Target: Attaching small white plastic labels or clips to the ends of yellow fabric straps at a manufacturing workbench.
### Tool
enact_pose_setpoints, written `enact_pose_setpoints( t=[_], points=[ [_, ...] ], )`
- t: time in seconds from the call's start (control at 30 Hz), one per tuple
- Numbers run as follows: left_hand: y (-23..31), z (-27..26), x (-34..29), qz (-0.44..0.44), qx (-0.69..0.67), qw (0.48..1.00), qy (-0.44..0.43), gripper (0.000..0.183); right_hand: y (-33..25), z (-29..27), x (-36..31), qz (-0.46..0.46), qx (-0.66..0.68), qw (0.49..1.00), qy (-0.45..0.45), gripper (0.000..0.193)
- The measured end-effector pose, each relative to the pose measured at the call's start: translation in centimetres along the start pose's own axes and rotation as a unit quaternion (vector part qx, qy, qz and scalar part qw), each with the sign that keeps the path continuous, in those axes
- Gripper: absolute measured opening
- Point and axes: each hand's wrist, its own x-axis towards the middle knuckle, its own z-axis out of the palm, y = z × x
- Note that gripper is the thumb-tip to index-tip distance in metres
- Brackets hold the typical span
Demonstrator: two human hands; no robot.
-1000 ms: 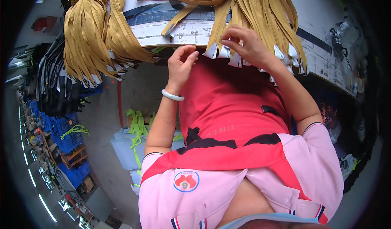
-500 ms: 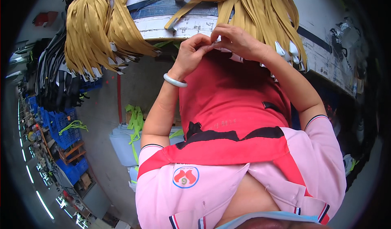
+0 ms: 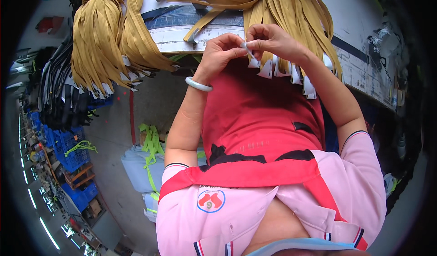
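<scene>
Bunches of long tan strips, like zipper tapes, with white end tabs hang over the edge of a white table (image 3: pixel 200 33). At the front of the right-hand bunch (image 3: pixel 291 14), my left hand (image 3: pixel 221 55) and my right hand (image 3: pixel 275 42) meet fingertip to fingertip. Both are closed in a pinch on a small white tab (image 3: pixel 248 51) between them. Whether that tab is still joined to a tan strip is hidden by my fingers. Several other white tabs (image 3: pixel 267 68) dangle just below my right hand.
Another tan bunch (image 3: pixel 98 37) hangs at the left, beside black strips (image 3: pixel 59 83). Blue crates (image 3: pixel 68 146) stand further left. Pale blue folded material (image 3: pixel 141 165) with bright green straps (image 3: pixel 151 142) lies low beside me. A red apron (image 3: pixel 259 115) covers my front.
My hands have shifted slightly right, and the white tab between my fingers shows more. Hanging tabs under my right hand have come into fuller view.
</scene>
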Motion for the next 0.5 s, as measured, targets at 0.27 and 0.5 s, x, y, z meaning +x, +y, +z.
enact_pose_setpoints(
  t=[0.27,0.5],
  points=[
    [0.5,0.2,0.7,-0.04,-0.059,0.997,-0.009,0.014,-1.1,-2.4,0.8,0.019,-0.032,0.994,-0.103,0.023],
    [1.1,1.5,0.2,-0.031,-0.079,0.996,0.006,0.014,-0.5,-1.3,-0.3,-0.034,0.017,0.999,-0.018,0.019]
  ],
)
